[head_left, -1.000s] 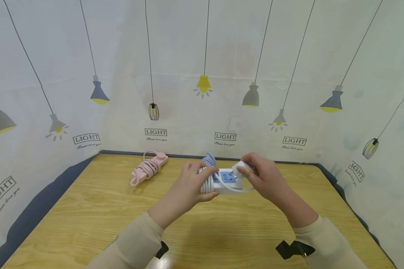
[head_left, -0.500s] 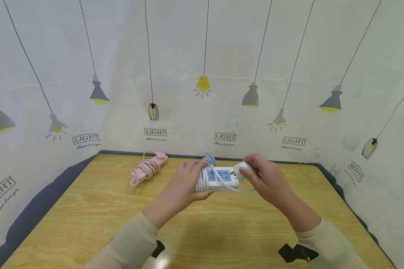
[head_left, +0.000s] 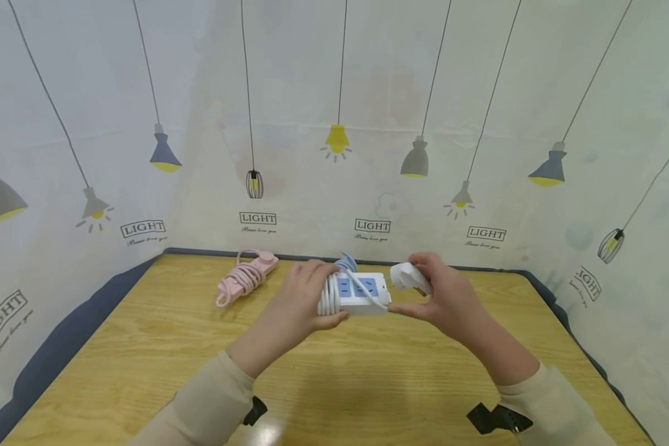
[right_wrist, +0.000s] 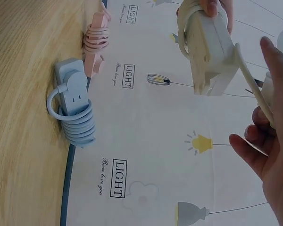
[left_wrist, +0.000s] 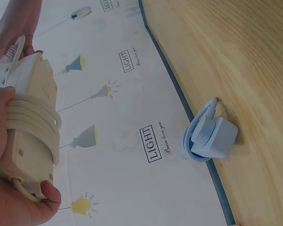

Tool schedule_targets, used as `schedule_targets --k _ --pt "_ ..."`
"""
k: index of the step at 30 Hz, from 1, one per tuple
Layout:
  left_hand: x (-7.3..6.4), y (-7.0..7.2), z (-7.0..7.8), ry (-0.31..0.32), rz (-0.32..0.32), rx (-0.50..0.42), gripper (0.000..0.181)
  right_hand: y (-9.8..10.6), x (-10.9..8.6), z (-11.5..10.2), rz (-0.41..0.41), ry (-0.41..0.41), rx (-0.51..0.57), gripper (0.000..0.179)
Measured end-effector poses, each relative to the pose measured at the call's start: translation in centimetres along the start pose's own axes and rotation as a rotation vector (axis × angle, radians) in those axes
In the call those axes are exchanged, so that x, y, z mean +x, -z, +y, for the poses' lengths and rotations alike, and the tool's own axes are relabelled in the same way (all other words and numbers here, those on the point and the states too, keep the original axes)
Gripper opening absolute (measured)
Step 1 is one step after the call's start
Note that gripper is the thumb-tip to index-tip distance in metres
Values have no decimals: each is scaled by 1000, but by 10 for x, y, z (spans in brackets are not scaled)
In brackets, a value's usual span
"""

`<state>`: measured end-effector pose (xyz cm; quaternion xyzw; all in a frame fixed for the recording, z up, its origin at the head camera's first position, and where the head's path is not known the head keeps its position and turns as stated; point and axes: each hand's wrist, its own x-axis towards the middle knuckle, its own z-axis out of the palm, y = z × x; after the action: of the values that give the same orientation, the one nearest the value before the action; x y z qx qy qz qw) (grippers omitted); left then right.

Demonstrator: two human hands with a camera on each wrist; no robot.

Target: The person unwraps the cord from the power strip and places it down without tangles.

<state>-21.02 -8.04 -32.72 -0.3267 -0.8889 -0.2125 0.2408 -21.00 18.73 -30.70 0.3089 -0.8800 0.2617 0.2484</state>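
In the head view my left hand (head_left: 292, 310) grips the left part of a white power strip (head_left: 366, 288), held off the table with blue socket panels facing up. White cord (head_left: 329, 297) is wound around that part. Just right of the strip, my right hand (head_left: 451, 303) holds its white plug (head_left: 406, 275) among the fingers, apart from the sockets. The right thumb stretches left toward the strip's near corner. In the left wrist view the strip's underside (left_wrist: 30, 84) shows. Part of the plug is hidden by the cord and fingers in the right wrist view.
A pink power strip (head_left: 245, 279) with wound cord lies at the back left of the wooden table (head_left: 368, 384). Behind the white strip is a blue power strip (right_wrist: 75, 101), its cord coiled and plug seated. A printed curtain (head_left: 301, 192) surrounds the table.
The white strip and left hand have moved slightly left. My right hand has drawn the plug away from the strip and turned it; the right thumb has come off the plug and straightened.
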Motion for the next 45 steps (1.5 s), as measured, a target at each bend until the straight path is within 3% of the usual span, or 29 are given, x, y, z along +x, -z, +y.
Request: schedule_targets --k 3,6,13,24,28,33,40,45 --pt "0 0 0 1 6 13 73 -1 1 -2 -4 61 -126 91" --pt "0 0 -1 -1 10 22 73 -2 2 -2 19 148 -206 96" --pt "-3 0 -3 4 1 12 75 -3 3 0 89 283 -241 81" --pt "-5 2 -4 47 -37 -28 76 -4 0 5 167 346 -156 55" --pt "-6 2 -4 44 -31 -33 75 -4 1 8 204 322 -109 49" --pt "-8 4 -4 45 -22 -57 74 -7 0 13 220 217 -82 47" --pt "-6 5 -5 5 40 -58 71 -13 -2 13 150 54 -59 44" --pt "-6 11 -3 27 73 -89 67 -19 -2 13 96 11 -32 40"
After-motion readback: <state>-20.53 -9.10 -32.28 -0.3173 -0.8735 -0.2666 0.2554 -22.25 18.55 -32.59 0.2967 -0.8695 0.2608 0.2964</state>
